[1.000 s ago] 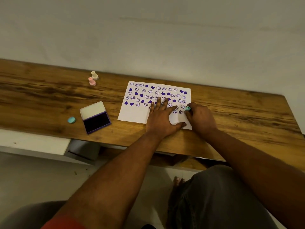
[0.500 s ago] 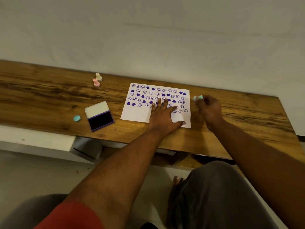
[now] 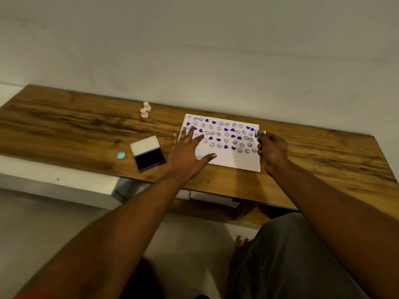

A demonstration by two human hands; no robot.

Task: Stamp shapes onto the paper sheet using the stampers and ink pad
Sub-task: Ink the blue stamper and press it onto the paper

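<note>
Purple smiley rings and solid hearts fill the upper rows of the white paper sheet (image 3: 224, 157), which lies flat on the wooden counter (image 3: 64, 126) near its right half, its lower strip blank. My left hand (image 3: 186, 155) hangs over the sheet's left edge, palm down, fingers (image 3: 190, 134) spread apart and empty, thumb reaching out over the blank strip; blur keeps me from telling whether the fingertips touch the paper. My right hand (image 3: 273, 151) is at the sheet's right edge, its fingers closed together on a small teal stamper (image 3: 260, 133), which sticks out sideways from my fingertips just over the paper's upper right part; whether it touches the sheet I cannot tell.

Left of the sheet sits the ink pad (image 3: 149, 157), lid open, the pale lid inside facing up on the far side and the dark purple pad nearer the counter's front edge. Just left of it, apart from it, lies a round teal cap (image 3: 121, 155). Toward the back edge, upright and just beside each other, stand a pink stamper (image 3: 144, 113) and a cream stamper (image 3: 147, 106), well apart from both my hands.
</note>
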